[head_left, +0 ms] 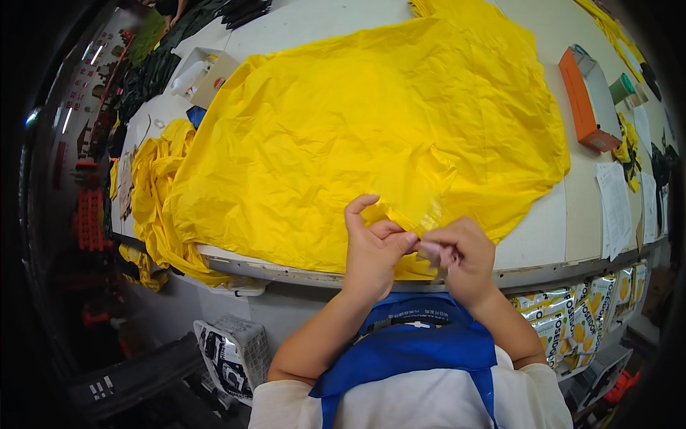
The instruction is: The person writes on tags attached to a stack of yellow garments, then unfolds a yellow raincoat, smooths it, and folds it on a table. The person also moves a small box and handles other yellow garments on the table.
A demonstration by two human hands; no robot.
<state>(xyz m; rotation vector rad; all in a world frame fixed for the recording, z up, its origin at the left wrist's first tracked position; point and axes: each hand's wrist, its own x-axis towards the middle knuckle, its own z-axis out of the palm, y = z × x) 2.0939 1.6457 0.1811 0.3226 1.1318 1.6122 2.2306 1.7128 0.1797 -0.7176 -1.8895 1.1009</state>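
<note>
A large sheet of thin, wrinkled yellow fabric (343, 136) covers most of the table and hangs a little over its near edge. At that edge, my left hand (373, 254) pinches a bit of the fabric between thumb and fingers, its index finger raised. Just right of it, my right hand (468, 261) is curled closed, its fingertips close to the left thumb and blurred. Whatever those right fingers hold is too smeared to name. A shiny, clear-looking strip (433, 213) shows on the fabric just beyond both hands.
More bunched yellow fabric (161, 193) spills off the table's left end. A white bin (207, 80) stands far left; an orange-and-white box (592, 100), a green spool (622, 87) and paper sheets (613, 204) lie right. Below are a white basket (236, 350) and printed packages (572, 322).
</note>
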